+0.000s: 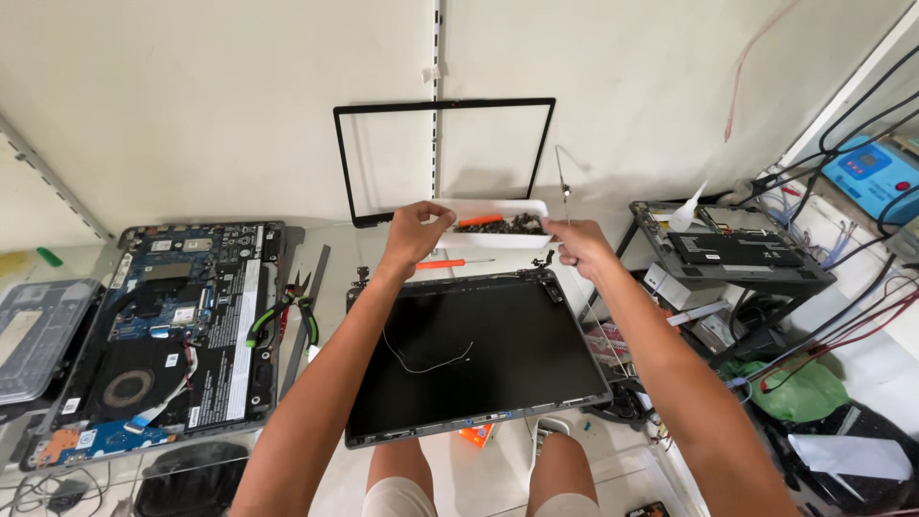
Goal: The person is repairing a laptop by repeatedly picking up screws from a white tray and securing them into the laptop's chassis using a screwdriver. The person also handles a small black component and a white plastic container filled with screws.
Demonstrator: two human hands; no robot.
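My left hand (414,233) grips the left end of a white rectangular tray (498,237), and my right hand (577,243) grips its right end. The tray holds several small dark screws and an orange-handled tool (479,221). It hangs just beyond the far edge of a dark laptop screen panel (479,359) that lies flat in front of me, with a thin white wire (426,362) on it. An orange-handled screwdriver (450,263) lies under the tray.
An opened laptop base (172,325) with fan and board lies at the left, green-handled pliers (282,311) beside it. A black screen bezel (445,158) leans on the wall. Another opened laptop (732,249) sits on a rack at the right, above cables and a green cloth (795,393).
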